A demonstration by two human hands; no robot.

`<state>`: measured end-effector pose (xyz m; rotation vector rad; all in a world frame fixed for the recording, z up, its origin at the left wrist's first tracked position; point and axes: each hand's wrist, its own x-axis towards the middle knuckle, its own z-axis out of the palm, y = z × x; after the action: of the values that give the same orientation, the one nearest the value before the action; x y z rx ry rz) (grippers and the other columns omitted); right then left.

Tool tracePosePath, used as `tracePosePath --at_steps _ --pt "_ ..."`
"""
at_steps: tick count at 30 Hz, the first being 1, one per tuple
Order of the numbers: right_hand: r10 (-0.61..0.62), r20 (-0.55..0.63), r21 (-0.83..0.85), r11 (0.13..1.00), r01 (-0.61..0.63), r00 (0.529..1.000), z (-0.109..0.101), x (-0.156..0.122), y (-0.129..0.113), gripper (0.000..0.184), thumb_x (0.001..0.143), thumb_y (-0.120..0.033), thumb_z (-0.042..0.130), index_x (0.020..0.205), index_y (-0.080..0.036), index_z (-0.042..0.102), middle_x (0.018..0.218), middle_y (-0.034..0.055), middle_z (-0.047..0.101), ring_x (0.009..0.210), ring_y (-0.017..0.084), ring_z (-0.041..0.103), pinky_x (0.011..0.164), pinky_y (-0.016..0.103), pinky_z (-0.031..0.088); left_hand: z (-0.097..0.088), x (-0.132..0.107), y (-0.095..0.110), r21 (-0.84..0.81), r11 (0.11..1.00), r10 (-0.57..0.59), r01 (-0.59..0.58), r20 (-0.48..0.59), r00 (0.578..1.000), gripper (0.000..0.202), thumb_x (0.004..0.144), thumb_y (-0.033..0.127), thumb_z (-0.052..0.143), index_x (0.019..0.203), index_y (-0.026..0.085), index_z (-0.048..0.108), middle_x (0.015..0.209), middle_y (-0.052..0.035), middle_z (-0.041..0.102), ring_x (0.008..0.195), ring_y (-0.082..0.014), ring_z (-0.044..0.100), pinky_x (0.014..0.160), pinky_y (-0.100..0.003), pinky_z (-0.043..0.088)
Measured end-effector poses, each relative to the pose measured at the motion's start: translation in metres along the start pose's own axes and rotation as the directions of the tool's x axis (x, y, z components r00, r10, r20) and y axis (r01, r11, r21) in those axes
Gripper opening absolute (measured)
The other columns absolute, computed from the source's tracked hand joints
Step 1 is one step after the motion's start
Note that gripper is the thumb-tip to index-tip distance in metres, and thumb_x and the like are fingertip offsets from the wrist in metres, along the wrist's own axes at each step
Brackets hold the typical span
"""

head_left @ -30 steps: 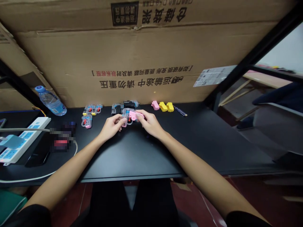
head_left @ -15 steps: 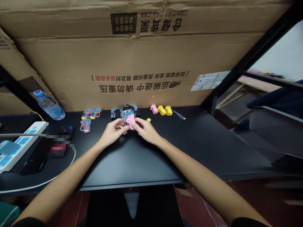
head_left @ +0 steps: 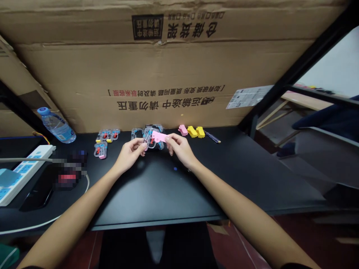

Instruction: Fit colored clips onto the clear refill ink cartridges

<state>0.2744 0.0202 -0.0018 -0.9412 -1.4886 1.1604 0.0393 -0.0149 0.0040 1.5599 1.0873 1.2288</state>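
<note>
My left hand [head_left: 130,152] pinches a small clear plastic toy piece [head_left: 147,139] above the black table [head_left: 157,186]. My right hand [head_left: 179,148] pinches a flat pink plastic part [head_left: 159,137] right beside that clear piece. Both hands hover near the table's back middle. Behind them lie more clear toy pieces with dark parts [head_left: 153,129]. To the left sit three clear pieces with red and yellow bits [head_left: 105,140]. A pink part [head_left: 183,130] and two yellow parts [head_left: 195,131] lie to the right.
A big cardboard box [head_left: 174,67] walls off the back of the table. A water bottle [head_left: 56,125] lies at the back left. A white power strip [head_left: 19,172] and cable are at the left edge. A small tool [head_left: 211,136] lies by the yellow parts.
My hands lifted slightly and the pink part turned from upright to flat, now held out at the right hand's fingertips. The small yellow bit by my right hand is no longer visible.
</note>
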Motion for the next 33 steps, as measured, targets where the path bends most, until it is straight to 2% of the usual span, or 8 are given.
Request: tracePosePath --at_steps 4,10,14,18,24,26,31,33 --pt "-0.016 -0.038 0.019 1.0 0.017 0.999 0.002 -0.001 0.002 0.038 0.095 -0.059 0.07 0.093 -0.021 0.066 0.068 -0.0043 0.059 0.046 0.009 0.049 0.046 0.024 0.041 0.004 -0.001 -0.005 -0.041 0.998 -0.049 0.05 0.005 0.999 0.047 0.085 0.061 0.081 0.098 0.016 0.07 0.081 -0.0035 0.075 0.073 -0.0176 0.072 0.078 -0.034 0.063" --pt "0.046 0.213 -0.134 0.991 -0.017 0.976 0.016 -0.01 0.007 0.044 0.099 -0.062 0.065 0.095 -0.019 0.073 0.068 -0.0032 0.06 0.049 0.01 0.049 0.046 0.024 0.039 0.012 -0.003 -0.013 -0.103 0.988 -0.109 0.113 0.043 0.993 0.054 0.082 0.063 0.085 0.102 0.015 0.071 0.095 -0.0106 0.08 0.089 -0.0249 0.08 0.085 -0.039 0.066" --pt "0.058 0.231 -0.136 0.99 -0.026 0.971 0.017 -0.011 0.005 0.04 0.096 -0.058 0.069 0.098 -0.019 0.075 0.07 -0.0021 0.063 0.051 0.01 0.051 0.046 0.024 0.039 0.01 -0.003 -0.012 -0.065 0.995 -0.068 0.072 0.06 0.996 0.053 0.088 0.065 0.078 0.106 0.016 0.07 0.099 -0.0095 0.079 0.085 -0.0223 0.078 0.078 -0.035 0.064" --pt "0.066 0.115 -0.068 0.996 -0.059 0.991 0.009 -0.006 0.0 0.033 0.092 -0.052 0.07 0.085 -0.021 0.068 0.066 -0.0029 0.062 0.046 0.01 0.048 0.046 0.025 0.038 0.005 -0.003 -0.01 -0.002 1.0 -0.017 0.017 0.048 0.999 0.049 0.096 0.067 0.067 0.092 0.018 0.067 0.085 -0.0037 0.072 0.074 -0.0176 0.071 0.075 -0.031 0.06" --pt "0.022 -0.073 -0.036 0.999 -0.025 0.997 -0.001 0.001 -0.002 0.031 0.092 -0.052 0.067 0.081 -0.022 0.063 0.063 -0.0032 0.06 0.046 0.011 0.047 0.045 0.025 0.036 0.001 -0.001 -0.008 0.05 0.999 0.0 -0.001 0.021 1.0 0.048 0.097 0.066 0.064 0.098 0.018 0.069 0.085 -0.003 0.071 0.071 -0.0159 0.069 0.075 -0.03 0.057" --pt "0.044 -0.033 -0.061 0.997 -0.046 0.998 0.002 -0.001 -0.001 0.031 0.092 -0.052 0.067 0.084 -0.022 0.065 0.063 -0.003 0.061 0.047 0.011 0.047 0.045 0.025 0.036 0.002 -0.001 -0.009 0.053 0.998 -0.018 0.016 0.021 1.0 0.047 0.096 0.065 0.066 0.101 0.018 0.07 0.086 -0.0039 0.073 0.072 -0.0168 0.07 0.074 -0.03 0.058" --pt "0.074 0.27 -0.235 0.972 -0.008 0.96 0.016 -0.013 0.005 0.034 0.096 -0.051 0.065 0.083 -0.02 0.07 0.066 -0.0001 0.065 0.054 0.013 0.053 0.051 0.026 0.04 0.007 -0.004 -0.012 0.047 0.998 -0.052 0.049 0.056 0.997 0.048 0.094 0.062 0.071 0.112 0.017 0.073 0.088 -0.0055 0.077 0.075 -0.0194 0.073 0.073 -0.032 0.061" --pt "0.065 0.281 -0.236 0.972 0.003 0.957 0.017 -0.014 0.005 0.035 0.097 -0.051 0.065 0.081 -0.02 0.069 0.067 0.0 0.065 0.055 0.013 0.054 0.052 0.027 0.04 0.007 -0.004 -0.012 0.043 0.998 -0.041 0.039 0.053 0.998 0.048 0.095 0.061 0.07 0.113 0.017 0.073 0.09 -0.0055 0.077 0.075 -0.019 0.073 0.073 -0.031 0.062"
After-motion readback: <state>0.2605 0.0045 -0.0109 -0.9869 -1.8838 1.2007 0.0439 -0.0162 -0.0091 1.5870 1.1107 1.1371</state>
